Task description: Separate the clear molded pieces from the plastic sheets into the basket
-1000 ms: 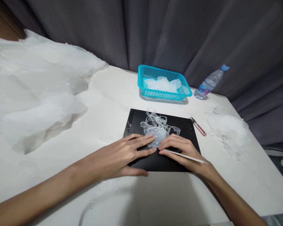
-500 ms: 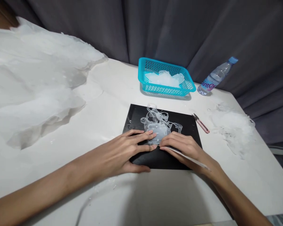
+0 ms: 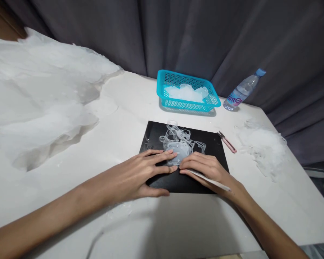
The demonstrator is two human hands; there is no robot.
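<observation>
A translucent plastic piece with small round marks lies on a black mat, and thin looping strips of the same material trail from its far side. Across its left part my left hand is spread flat, the fingertips touching it and the thumb apart near the mat's front edge. My right hand is closed round a slim, pale, stick-like tool, whose back end points toward my wrist. The fingers hide the tool's tip, which is at the piece's near right edge.
Behind the mat stands a blue plastic basket holding translucent pieces. A water bottle is right of it. Thread snips lie by the mat, near a heap of clear scraps. Large whitish translucent sheets cover the left side.
The view has shifted slightly, so most things sit a little lower and further left. Both hands keep nearly the same pose on the plastic piece.
</observation>
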